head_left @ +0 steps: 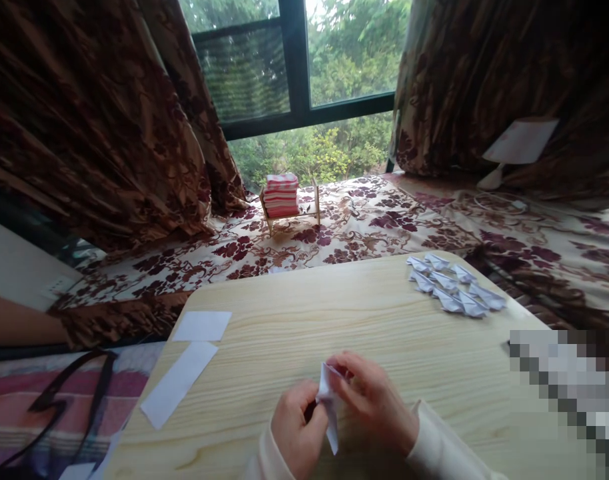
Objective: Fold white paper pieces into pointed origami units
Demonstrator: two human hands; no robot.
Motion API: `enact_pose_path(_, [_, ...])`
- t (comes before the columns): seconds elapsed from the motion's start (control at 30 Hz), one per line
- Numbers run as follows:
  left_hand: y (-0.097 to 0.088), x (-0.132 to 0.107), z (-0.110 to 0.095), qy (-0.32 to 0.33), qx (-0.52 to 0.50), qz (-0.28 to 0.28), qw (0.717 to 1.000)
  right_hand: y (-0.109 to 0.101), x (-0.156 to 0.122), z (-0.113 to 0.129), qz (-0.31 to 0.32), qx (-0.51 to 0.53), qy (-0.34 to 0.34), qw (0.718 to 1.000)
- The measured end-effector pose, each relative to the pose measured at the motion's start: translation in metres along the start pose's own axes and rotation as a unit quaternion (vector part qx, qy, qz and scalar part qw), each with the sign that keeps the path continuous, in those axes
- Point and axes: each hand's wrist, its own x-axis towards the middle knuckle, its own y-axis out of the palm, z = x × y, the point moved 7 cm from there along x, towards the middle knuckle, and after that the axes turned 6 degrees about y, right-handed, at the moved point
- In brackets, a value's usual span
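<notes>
A small folded piece of white paper (325, 393) is held between both hands above the near middle of the wooden table. My left hand (300, 423) pinches it from the left, thumb and forefinger closed on its middle. From the right, my right hand (372, 393) grips its upper part with thumb and fingers. A pointed end of the paper hangs down below my left thumb. Several folded white paper pieces (447, 287) stand in a cluster at the table's far right corner. On the left lie a white paper sheet (203, 327) and a longer paper strip (179, 383).
The pale wooden table (264, 313) has rounded far corners. Behind it, a flowered cloth (354, 230) covers a ledge with a small rack (318, 203) of striped folded cloths (281, 195). A white lamp (522, 142) stands at the right. A dark strap (102, 387) lies at the left.
</notes>
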Motion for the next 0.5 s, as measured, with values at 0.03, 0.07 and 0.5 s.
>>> enact_pose_path(0.03, [-0.001, 0.0, 0.001, -0.002, 0.013, 0.0, 1.0, 0.0, 0.001, -0.003, 0.0, 0.013, 0.015, 1.0])
enact_pose_path(0.07, [-0.002, 0.0, 0.003, -0.006, 0.021, -0.002, 1.0, -0.001, 0.002, -0.006, -0.003, 0.024, 0.032, 0.999])
enact_pose_path(0.5, [-0.021, 0.009, -0.009, 0.126, 0.005, -0.079, 0.989, 0.001, 0.002, -0.012, 0.053, 0.205, 0.206, 0.955])
